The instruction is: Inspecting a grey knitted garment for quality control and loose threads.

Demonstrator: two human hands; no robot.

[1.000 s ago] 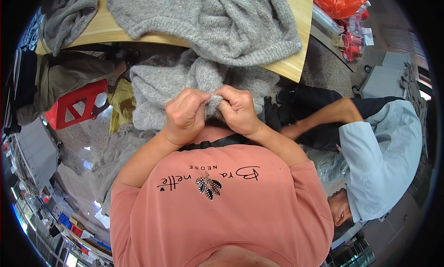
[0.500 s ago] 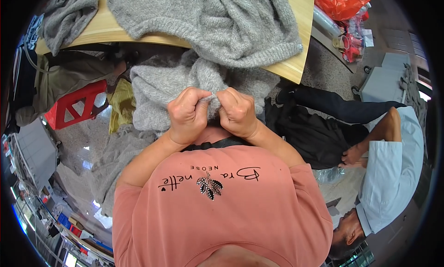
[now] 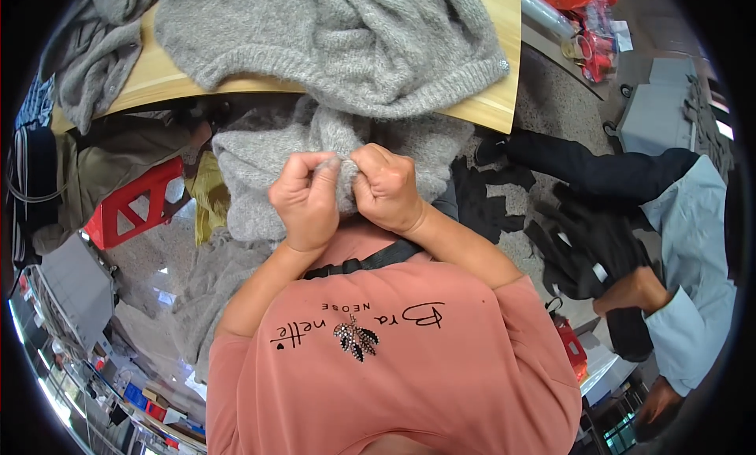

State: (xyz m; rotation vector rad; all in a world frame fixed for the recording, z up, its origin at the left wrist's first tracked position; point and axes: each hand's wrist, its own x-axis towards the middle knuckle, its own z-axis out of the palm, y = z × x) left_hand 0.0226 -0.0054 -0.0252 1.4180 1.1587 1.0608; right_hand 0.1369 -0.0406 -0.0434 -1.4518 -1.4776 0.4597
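A grey fuzzy knitted garment (image 3: 256,159) lies bunched over my lap, its upper part under the table edge. My left hand (image 3: 307,199) is closed in a pinch on a narrow fold of this knit, thumb uppermost. Right beside it, my right hand (image 3: 387,189) has its fingers curled tight on the same fold. The two hands nearly touch at the fingertips, and any small thing between them is hidden. Just beyond, a grey knitted sweater (image 3: 236,29) with a ribbed edge hangs over the front of the wooden table (image 3: 504,112).
Another grey knit (image 3: 102,53) drapes over the table's left end. On the left are a red plastic stool (image 3: 150,207), a yellow cloth (image 3: 209,195) and grey knitwear (image 3: 213,282). At right a co-worker's hand (image 3: 634,291) holds dark garments (image 3: 591,242). A grey cart (image 3: 657,116) stands behind.
My hands keep their pinch on the knit, with the fingers slightly shifted. At right, the co-worker has moved lower and farther out, and the dark garments have been pulled away from beside me.
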